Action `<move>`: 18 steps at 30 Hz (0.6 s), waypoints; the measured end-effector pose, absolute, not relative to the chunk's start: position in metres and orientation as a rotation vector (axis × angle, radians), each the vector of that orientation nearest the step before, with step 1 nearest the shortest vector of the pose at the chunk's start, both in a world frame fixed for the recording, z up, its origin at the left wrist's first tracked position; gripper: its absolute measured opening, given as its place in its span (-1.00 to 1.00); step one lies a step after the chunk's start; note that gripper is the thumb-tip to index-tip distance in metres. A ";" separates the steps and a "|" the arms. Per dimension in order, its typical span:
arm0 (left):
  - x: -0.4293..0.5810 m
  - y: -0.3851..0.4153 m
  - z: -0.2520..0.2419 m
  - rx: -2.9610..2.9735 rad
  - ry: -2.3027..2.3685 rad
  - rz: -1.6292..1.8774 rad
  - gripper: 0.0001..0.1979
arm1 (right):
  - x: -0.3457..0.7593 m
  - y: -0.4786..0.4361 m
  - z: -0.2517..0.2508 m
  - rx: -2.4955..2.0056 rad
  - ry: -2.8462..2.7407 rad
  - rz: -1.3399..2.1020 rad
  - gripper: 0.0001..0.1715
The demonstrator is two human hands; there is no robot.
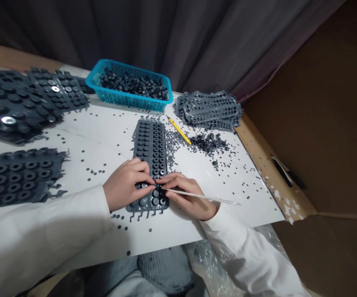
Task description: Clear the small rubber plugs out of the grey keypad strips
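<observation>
A long dark grey moulded rubber sheet (150, 152) with rows of round studs lies upright to me on the white table. My left hand (130, 181) rests over its near part, thumb and fingers pinched together at the middle of the sheet; what they grip there is too small to make out. Opposite it, my right hand (186, 194) has its fingertips closed at the same spot, almost touching the left ones. A thin white stick-like tool (209, 198) is held in the right hand, its tail pointing right. Its tip is hidden among the fingers.
Behind stands a blue basket (129, 99) of small dark rubber parts. Punched sheets (209, 109) are stacked at the back right, near a yellow craft knife (179, 130) and a pile of rubber pieces (209, 142). More studded sheets (17, 177) lie left. Small discs litter the table.
</observation>
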State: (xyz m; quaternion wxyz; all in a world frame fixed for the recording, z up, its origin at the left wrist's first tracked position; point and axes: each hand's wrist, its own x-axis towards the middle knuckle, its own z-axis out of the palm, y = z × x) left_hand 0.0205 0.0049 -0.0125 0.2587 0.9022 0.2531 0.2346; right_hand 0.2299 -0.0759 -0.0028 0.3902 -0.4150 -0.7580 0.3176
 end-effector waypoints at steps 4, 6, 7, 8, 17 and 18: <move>0.021 0.005 -0.013 2.460 0.666 0.640 -0.80 | 0.230 -0.076 -0.003 -1.029 -1.943 0.776 -0.88; 0.021 0.005 -0.011 2.465 0.660 0.618 -0.79 | 0.230 -0.075 -0.004 -0.997 -1.976 0.729 -0.88; 0.021 0.005 -0.011 2.466 0.662 0.607 -0.78 | 0.230 -0.075 -0.006 -0.980 -2.002 0.695 -0.89; 0.021 0.004 -0.010 2.466 0.666 0.599 -0.77 | 0.231 -0.075 -0.007 -0.964 -2.038 0.653 -0.89; 0.023 0.005 -0.009 2.444 0.659 0.577 -0.79 | 0.237 -0.074 -0.017 -1.025 -2.228 0.209 -0.82; 0.023 0.005 -0.009 2.441 0.658 0.577 -0.80 | 0.236 -0.075 -0.015 -1.030 -2.169 0.286 -0.83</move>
